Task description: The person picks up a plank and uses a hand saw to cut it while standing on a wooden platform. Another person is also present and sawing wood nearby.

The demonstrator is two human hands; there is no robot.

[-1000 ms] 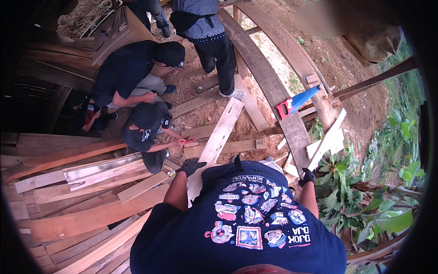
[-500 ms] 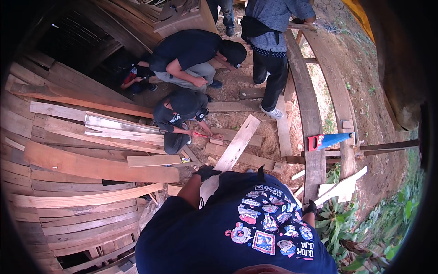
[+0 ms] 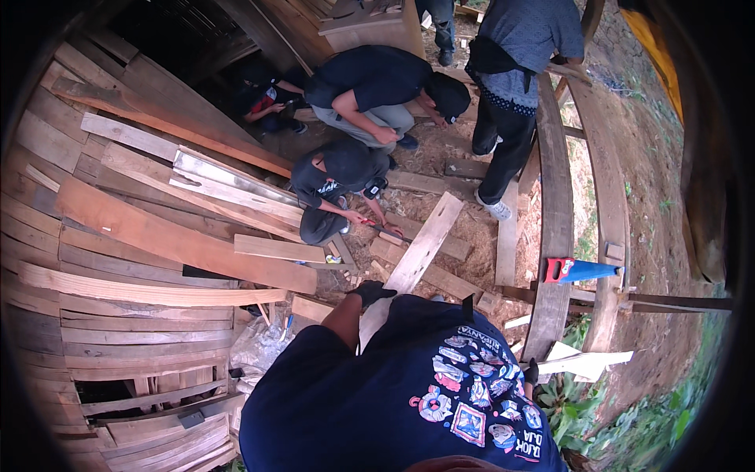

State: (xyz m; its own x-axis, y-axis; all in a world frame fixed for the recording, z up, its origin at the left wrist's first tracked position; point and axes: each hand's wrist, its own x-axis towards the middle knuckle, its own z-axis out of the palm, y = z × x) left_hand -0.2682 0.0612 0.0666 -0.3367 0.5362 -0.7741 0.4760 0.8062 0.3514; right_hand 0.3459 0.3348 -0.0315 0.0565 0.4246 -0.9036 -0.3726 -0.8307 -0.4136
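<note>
My left hand, in a black glove, is closed on the edge of a long pale board that slants away from me toward the wood-strewn ground. At my right side, my right hand, also in a black glove, mostly hides behind my dark printed T-shirt. It grips the near end of a narrow pale board, which points out to the right. Beneath that lies another light wood piece. Past the long board's left side, a crouching co-worker holds a red-handled tool low over wood scraps.
A handsaw with red handle and blue blade lies across two long beams on the right. Stacked planks cover the left. Another co-worker bends over farther off; one more stands by the beams. Leafy plants grow lower right.
The scene has shifted rightward in the view. The narrow board at my right hand has swung down from a steep slant to nearly level. My left hand stays on the long board.
</note>
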